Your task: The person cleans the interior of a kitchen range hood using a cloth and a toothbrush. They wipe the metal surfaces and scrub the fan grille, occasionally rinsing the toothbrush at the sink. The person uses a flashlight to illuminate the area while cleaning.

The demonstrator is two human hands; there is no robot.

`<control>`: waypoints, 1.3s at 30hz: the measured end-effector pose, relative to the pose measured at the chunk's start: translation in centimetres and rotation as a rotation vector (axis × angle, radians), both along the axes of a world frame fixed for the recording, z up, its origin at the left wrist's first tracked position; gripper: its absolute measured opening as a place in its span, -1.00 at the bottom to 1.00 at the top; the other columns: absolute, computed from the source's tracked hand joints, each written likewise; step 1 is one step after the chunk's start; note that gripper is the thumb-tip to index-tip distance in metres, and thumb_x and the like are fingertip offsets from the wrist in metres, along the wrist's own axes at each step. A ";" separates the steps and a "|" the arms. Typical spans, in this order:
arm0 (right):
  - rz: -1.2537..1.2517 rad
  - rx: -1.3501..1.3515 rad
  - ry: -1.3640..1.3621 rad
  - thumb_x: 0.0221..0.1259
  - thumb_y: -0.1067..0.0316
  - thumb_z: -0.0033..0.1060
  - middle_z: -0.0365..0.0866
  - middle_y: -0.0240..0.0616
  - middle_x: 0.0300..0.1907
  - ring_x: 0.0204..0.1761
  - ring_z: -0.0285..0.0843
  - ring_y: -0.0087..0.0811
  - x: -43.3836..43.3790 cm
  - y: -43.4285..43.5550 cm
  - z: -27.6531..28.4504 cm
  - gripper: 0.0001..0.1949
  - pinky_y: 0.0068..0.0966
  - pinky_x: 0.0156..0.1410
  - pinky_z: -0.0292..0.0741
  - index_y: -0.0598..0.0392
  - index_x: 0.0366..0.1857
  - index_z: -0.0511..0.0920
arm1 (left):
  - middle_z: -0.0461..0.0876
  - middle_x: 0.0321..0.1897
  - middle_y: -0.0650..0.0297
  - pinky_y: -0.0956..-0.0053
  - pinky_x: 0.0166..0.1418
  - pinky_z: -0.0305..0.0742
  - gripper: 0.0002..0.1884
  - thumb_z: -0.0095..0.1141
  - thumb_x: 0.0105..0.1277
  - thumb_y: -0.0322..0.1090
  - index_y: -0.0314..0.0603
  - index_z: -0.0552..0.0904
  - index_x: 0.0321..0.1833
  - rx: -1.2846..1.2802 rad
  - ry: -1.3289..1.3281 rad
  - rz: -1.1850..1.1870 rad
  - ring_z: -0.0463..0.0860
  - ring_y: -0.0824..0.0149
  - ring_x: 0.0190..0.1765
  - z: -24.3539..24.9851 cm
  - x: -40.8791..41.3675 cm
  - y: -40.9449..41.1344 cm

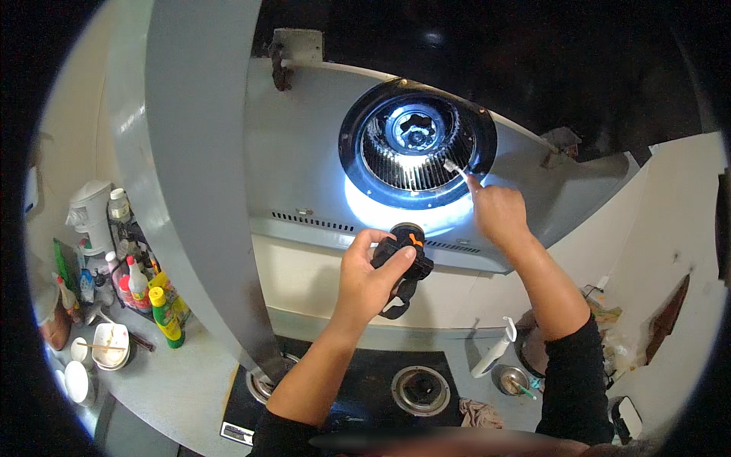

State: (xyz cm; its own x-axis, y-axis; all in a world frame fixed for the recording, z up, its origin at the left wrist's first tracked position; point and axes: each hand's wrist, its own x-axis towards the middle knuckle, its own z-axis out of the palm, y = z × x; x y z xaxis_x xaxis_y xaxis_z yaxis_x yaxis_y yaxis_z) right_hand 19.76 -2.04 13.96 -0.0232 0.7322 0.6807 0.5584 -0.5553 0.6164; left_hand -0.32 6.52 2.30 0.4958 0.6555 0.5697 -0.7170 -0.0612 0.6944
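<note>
My left hand grips a black headlamp with an orange mark and a dangling strap. Its beam lights the round fan opening in the grey underside of a range hood. A dark ring fastened with screws surrounds that opening, and a finned fan wheel shows inside. Between the fingers of my right hand is a small white brush, probably a toothbrush. Its bristle end lies over the lower right fins; whether it touches them I cannot tell. Most of its handle is hidden by the hand.
Below is a black gas cooktop with a round burner. A white spray bottle, a metal cup and a crumpled cloth are to its right. Sauce bottles and white bowls crowd the left counter, beyond a grey hood panel.
</note>
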 end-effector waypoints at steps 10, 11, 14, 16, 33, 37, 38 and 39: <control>-0.122 0.137 -0.138 0.14 0.35 0.02 0.66 -0.17 -0.50 -0.45 0.69 -0.29 0.7 5.1 3.1 -0.69 -0.38 -0.40 0.60 0.26 -0.07 0.53 | 0.58 -0.57 0.25 0.71 -0.66 0.27 -0.70 0.27 0.18 -0.30 -0.27 0.44 -0.16 -0.006 0.031 0.033 0.46 0.60 -0.64 -0.5 0.2 0.9; -0.127 0.138 -0.120 0.14 0.34 0.02 0.67 -0.15 -0.49 -0.44 0.70 -0.28 1.5 5.8 3.3 -0.70 -0.38 -0.38 0.61 0.27 -0.10 0.54 | 0.57 -0.57 0.25 0.71 -0.66 0.27 -0.69 0.27 0.18 -0.30 -0.27 0.44 -0.16 0.009 0.037 0.037 0.46 0.60 -0.64 -0.6 0.3 1.0; -0.146 0.127 -0.027 0.12 0.32 0.04 0.67 -0.12 -0.47 -0.42 0.70 -0.24 1.9 7.4 2.9 -0.72 -0.37 -0.36 0.61 0.29 -0.18 0.56 | 0.57 -0.57 0.25 0.71 -0.66 0.27 -0.70 0.27 0.18 -0.30 -0.27 0.44 -0.17 -0.016 0.039 0.024 0.46 0.60 -0.64 -0.7 0.3 1.1; -0.162 0.121 0.013 0.10 0.32 0.05 0.68 -0.12 -0.45 -0.41 0.70 -0.23 2.3 8.2 2.4 -0.75 -0.35 -0.35 0.60 0.27 -0.24 0.58 | 0.57 -0.57 0.25 0.71 -0.66 0.27 -0.69 0.27 0.18 -0.30 -0.28 0.44 -0.16 -0.013 0.024 0.032 0.46 0.60 -0.64 -1.2 0.4 1.4; -0.030 -0.066 -0.014 0.22 0.33 -0.05 0.66 -0.14 -0.55 -0.48 0.68 -0.21 3.6 9.6 0.1 -0.74 -0.29 -0.42 0.58 0.10 -0.56 0.65 | 0.61 -0.53 0.20 0.73 -0.67 0.30 -0.72 0.24 0.19 -0.34 -0.31 0.43 -0.19 -0.029 0.072 0.094 0.50 0.59 -0.63 -1.2 -0.5 2.1; -0.058 -0.095 0.067 0.05 0.32 0.08 0.69 -0.18 -0.43 -0.35 0.70 -0.20 3.2 9.2 0.5 -0.84 -0.29 -0.30 0.60 0.06 -0.47 0.69 | 0.61 -0.54 0.20 0.72 -0.66 0.32 -0.72 0.24 0.19 -0.35 -0.31 0.43 -0.18 -0.026 0.059 0.094 0.51 0.58 -0.62 -1.3 -0.4 2.0; -0.043 -0.102 0.057 0.05 0.32 0.07 0.69 -0.17 -0.44 -0.36 0.70 -0.19 3.0 8.8 0.5 -0.83 -0.28 -0.30 0.60 0.07 -0.47 0.68 | 0.61 -0.54 0.20 0.72 -0.66 0.32 -0.72 0.24 0.19 -0.35 -0.31 0.43 -0.18 -0.024 0.056 0.090 0.51 0.58 -0.62 -1.5 -0.3 2.1; -0.029 -0.108 0.047 0.05 0.32 0.06 0.68 -0.16 -0.44 -0.36 0.70 -0.19 2.9 8.4 0.6 -0.83 -0.27 -0.30 0.60 0.08 -0.47 0.68 | 0.61 -0.54 0.20 0.72 -0.66 0.32 -0.72 0.24 0.19 -0.35 -0.31 0.43 -0.18 -0.021 0.053 0.084 0.51 0.58 -0.62 -1.6 -0.2 2.1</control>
